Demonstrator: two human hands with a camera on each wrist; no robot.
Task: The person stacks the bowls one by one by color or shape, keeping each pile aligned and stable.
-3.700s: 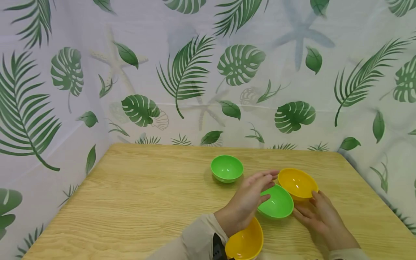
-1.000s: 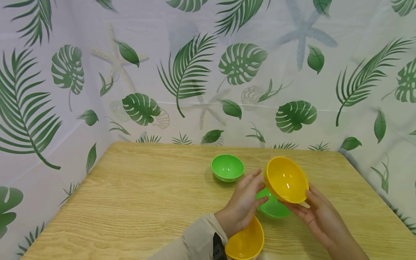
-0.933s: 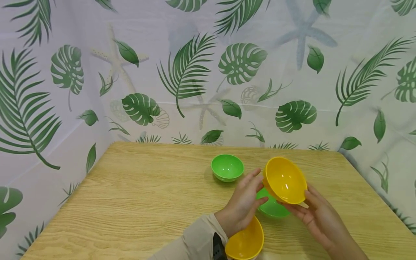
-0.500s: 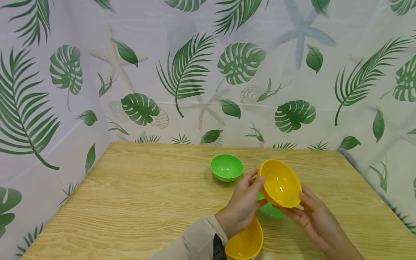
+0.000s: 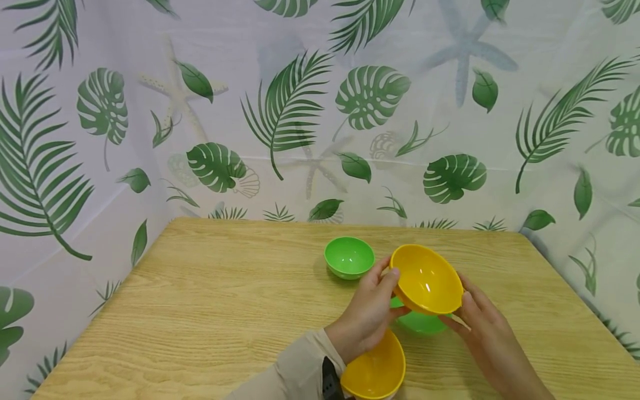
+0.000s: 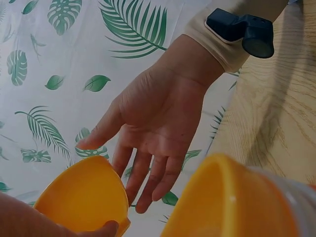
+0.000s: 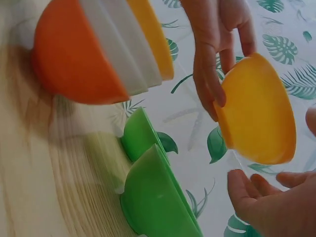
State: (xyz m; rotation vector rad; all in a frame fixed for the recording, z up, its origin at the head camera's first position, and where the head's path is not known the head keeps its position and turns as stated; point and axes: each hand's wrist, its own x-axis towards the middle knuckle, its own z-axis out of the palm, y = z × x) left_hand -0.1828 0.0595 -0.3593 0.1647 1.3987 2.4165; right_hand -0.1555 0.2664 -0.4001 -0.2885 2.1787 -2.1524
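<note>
My left hand [image 5: 362,314] grips the left side of a yellow bowl [image 5: 427,280], thumb at its rim; the bowl is tilted, raised over a green bowl [image 5: 422,323] that it partly hides. Around the bowl's right side is my right hand [image 5: 492,339]. In the left wrist view my right hand [image 6: 160,113] has extended, spread fingers beside the yellow bowl [image 6: 84,197]. The right wrist view shows a gap between the held bowl [image 7: 259,111] and my right hand [image 7: 276,202], while my left hand [image 7: 215,44] pinches its edge.
A second green bowl [image 5: 349,258] stands farther back on the wooden table [image 5: 215,300]. Under my left wrist is another yellow bowl [image 5: 377,369], topping a nested stack with white bowls and an orange bowl [image 7: 74,54]. Leaf-patterned cloth [image 5: 300,194] stands behind.
The yellow bowl was lifted from the right by my right hand and moved left over the green bowl. My left hand closed on it, and my right fingers have come off it.
</note>
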